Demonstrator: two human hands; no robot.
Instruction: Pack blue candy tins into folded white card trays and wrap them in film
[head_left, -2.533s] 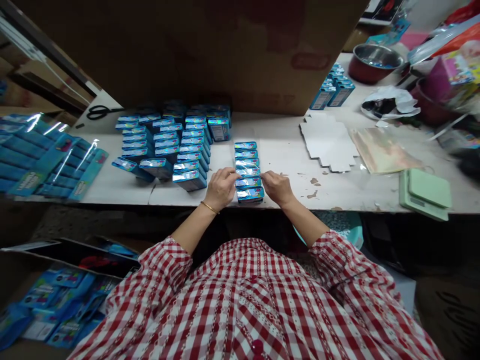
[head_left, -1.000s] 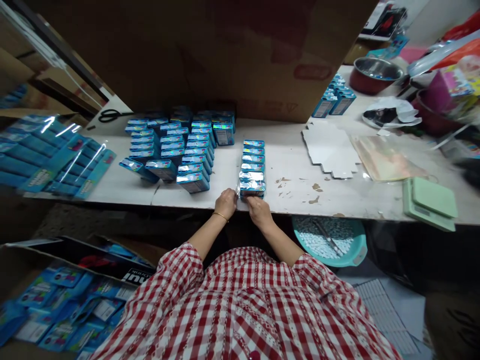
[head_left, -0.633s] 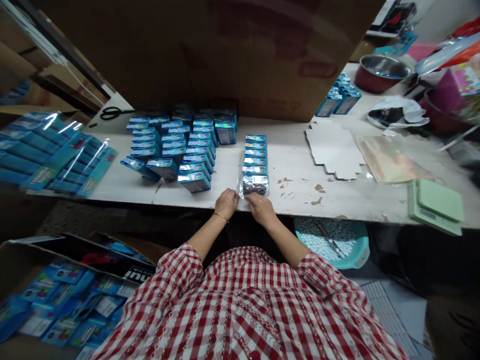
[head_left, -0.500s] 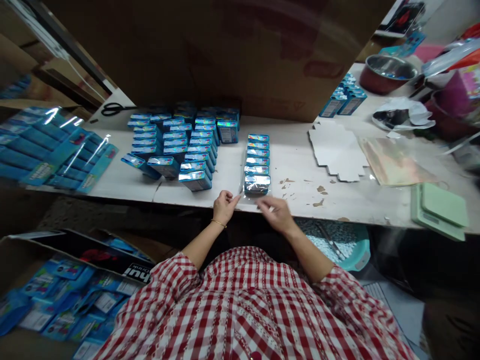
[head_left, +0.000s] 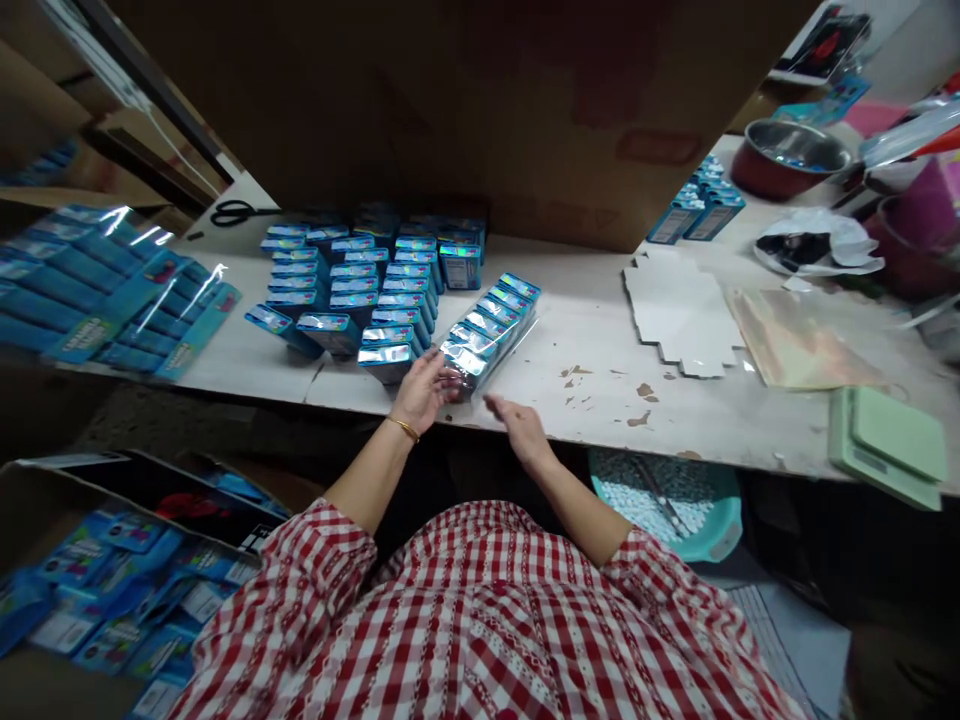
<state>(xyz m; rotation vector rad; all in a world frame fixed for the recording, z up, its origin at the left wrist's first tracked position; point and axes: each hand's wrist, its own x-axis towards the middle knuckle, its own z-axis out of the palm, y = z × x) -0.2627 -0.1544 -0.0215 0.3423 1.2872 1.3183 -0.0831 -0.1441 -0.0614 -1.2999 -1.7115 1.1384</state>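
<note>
A row of small blue boxes wrapped in a clear plastic bag [head_left: 489, 326] lies slanted on the white table [head_left: 600, 330], its near end by the front edge. My left hand [head_left: 422, 390] grips that near end. My right hand [head_left: 514, 424] hovers just right of it at the table edge, fingers loosely apart, holding nothing. Several more blue boxes [head_left: 352, 290] stand in rows to the left of the pack.
A big cardboard wall [head_left: 465, 110] backs the table. Flat white card cut-outs [head_left: 679, 310], a clear bag stack [head_left: 795, 340] and a green scale [head_left: 889, 435] lie right. Wrapped packs [head_left: 112, 290] sit far left, scissors [head_left: 236, 212] behind. A teal tub [head_left: 667, 495] stands below.
The wrapped row has swung from straight to slanted, its near end pulled left by my left hand. My right hand has let go and drawn back.
</note>
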